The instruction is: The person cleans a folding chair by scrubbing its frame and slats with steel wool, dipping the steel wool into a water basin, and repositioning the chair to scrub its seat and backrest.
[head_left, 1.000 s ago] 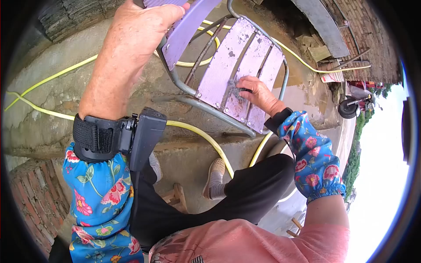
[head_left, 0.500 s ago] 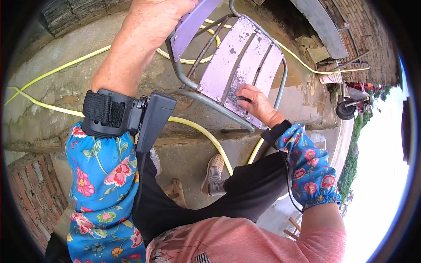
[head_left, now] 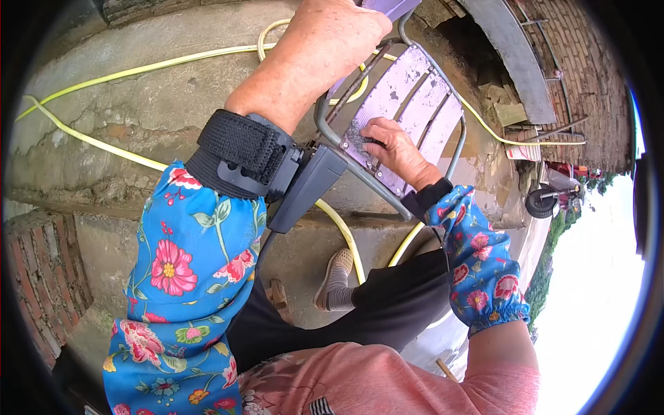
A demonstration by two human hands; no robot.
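Note:
A chair with purple slats (head_left: pixel 399 78) and a grey metal frame (head_left: pixel 377 187) stands tilted in front of me. Its paint is worn through in dark patches. My left hand (head_left: pixel 339 31) is closed on the purple backrest (head_left: pixel 391 7) at the top of the view; the fingertips are partly hidden. With bent fingers, my right hand (head_left: pixel 395 149) presses a grey steel wool pad (head_left: pixel 357 133) against the near left corner of the seat. The pad shows only in part under the fingers.
A yellow hose (head_left: pixel 131 71) runs across the wet concrete and loops behind and under the chair. My shoe (head_left: pixel 333 273) is below the seat. Bricks (head_left: pixel 52 277) lie at lower left. A white bucket (head_left: pixel 522 152) and a wheeled vehicle (head_left: pixel 543 202) are at right.
My left arm has swung right, and the chair sits slightly more to the right and lower in view. My right hand has slid the steel wool leftward along the seat's near edge.

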